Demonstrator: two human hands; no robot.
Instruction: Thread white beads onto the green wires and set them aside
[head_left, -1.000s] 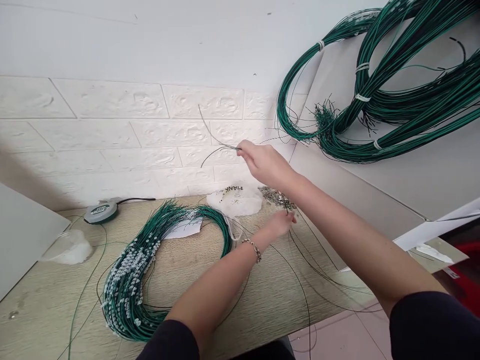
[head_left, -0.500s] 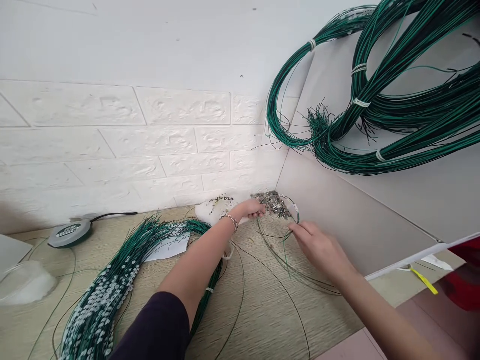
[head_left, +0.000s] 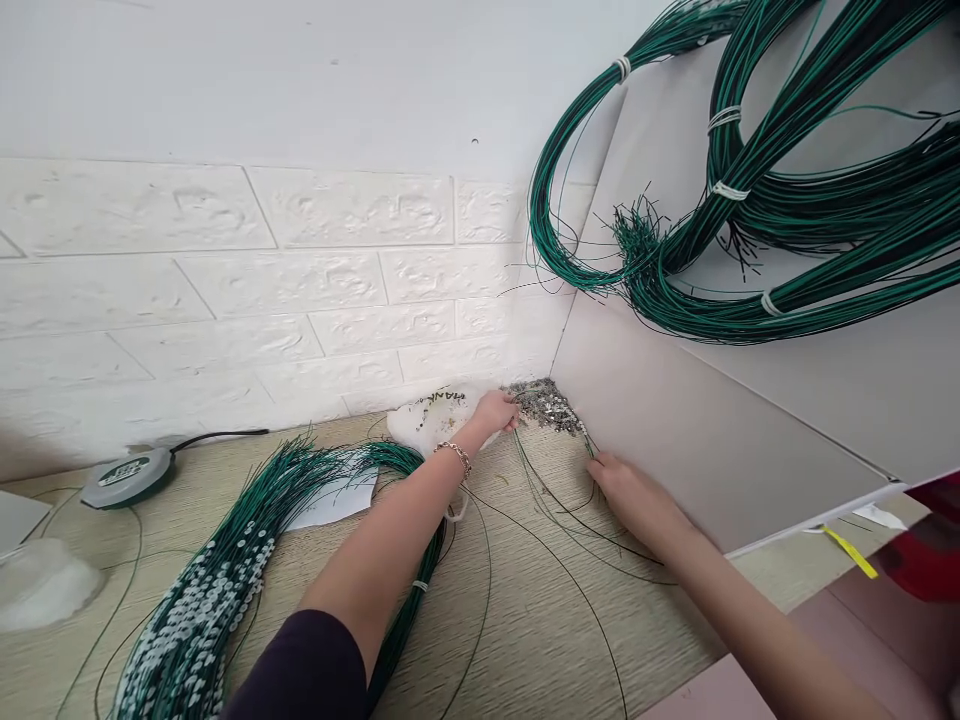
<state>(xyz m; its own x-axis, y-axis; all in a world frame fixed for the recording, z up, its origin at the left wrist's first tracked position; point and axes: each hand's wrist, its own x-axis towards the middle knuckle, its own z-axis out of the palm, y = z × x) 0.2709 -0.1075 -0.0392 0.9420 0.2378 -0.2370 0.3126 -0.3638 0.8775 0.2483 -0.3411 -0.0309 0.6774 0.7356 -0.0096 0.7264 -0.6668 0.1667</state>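
Note:
My left hand (head_left: 495, 412), with a chain bracelet at the wrist, is closed in a pinch on a thin green wire (head_left: 534, 475) beside the heap of small metal bits (head_left: 553, 404). My right hand (head_left: 628, 492) is low at the foot of the grey panel, its fingertips closed on another part of the wire. Loose curves of wire run over the table between and below both hands. Just behind my left hand lies a white bag (head_left: 420, 420) with black lettering.
A bundle of green wires (head_left: 214, 590) with many small white discs lies to the left, partly over a sheet of paper (head_left: 334, 500). Farther left is a tape measure (head_left: 129, 478). Tied green wire coils (head_left: 750, 320) hang over the grey panel (head_left: 652, 400). A white brick-patterned wall (head_left: 315, 280) stands behind.
The wire loop held up between my hands has opened out and dropped lower. My right hand has moved slightly right and down, towards the grey panel. My left hand has shifted slightly left.

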